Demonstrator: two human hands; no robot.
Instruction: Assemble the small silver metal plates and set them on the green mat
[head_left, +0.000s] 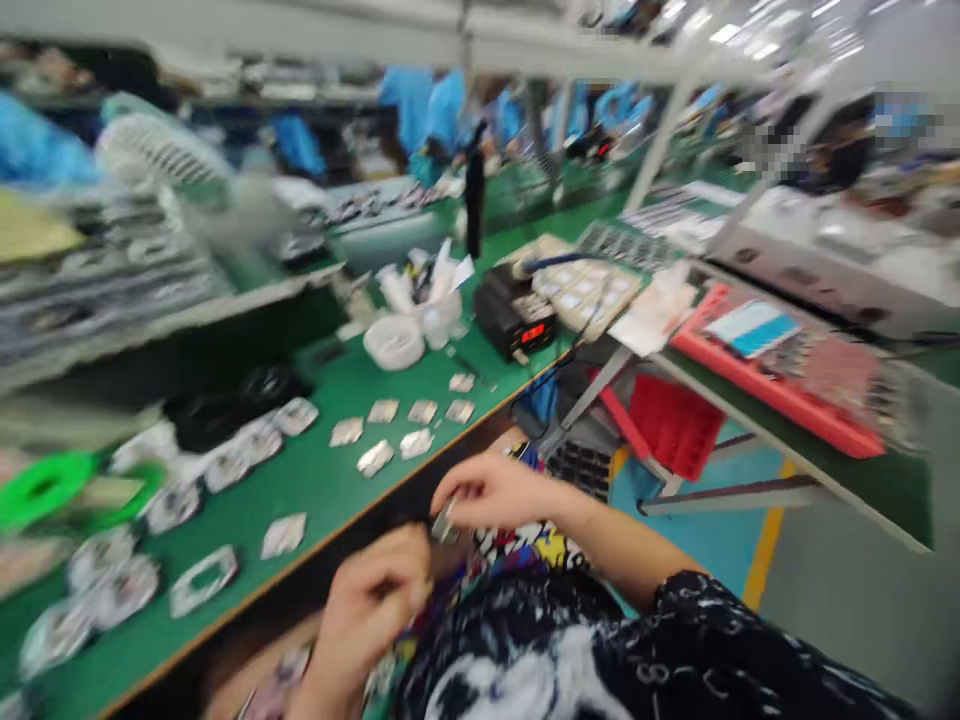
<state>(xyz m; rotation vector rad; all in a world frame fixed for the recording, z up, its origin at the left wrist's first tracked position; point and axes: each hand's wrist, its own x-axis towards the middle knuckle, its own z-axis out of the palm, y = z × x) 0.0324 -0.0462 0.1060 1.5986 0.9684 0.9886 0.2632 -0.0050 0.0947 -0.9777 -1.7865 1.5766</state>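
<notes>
Both of my hands are above my lap, just off the front edge of the green bench [330, 375]. My right hand [499, 490] pinches a small flat, greyish piece [444, 522] between thumb and fingers; blur hides what kind it is. Close by on its left, my left hand [379, 595] is closed, its fingers curled toward that piece. Whether it holds anything is hidden. On the bench beyond lie several small pale flat pieces [375, 457]. A white frame with an opening [204, 580] rests nearer the left.
A black box with a red display [517, 315] stands behind the pieces, beside a white tub [394, 342]. Left are rounded white parts [120, 585] and a bright green ring [49, 490]. A side table at right bears a red tray [772, 385]; a red bin [675, 420] sits below.
</notes>
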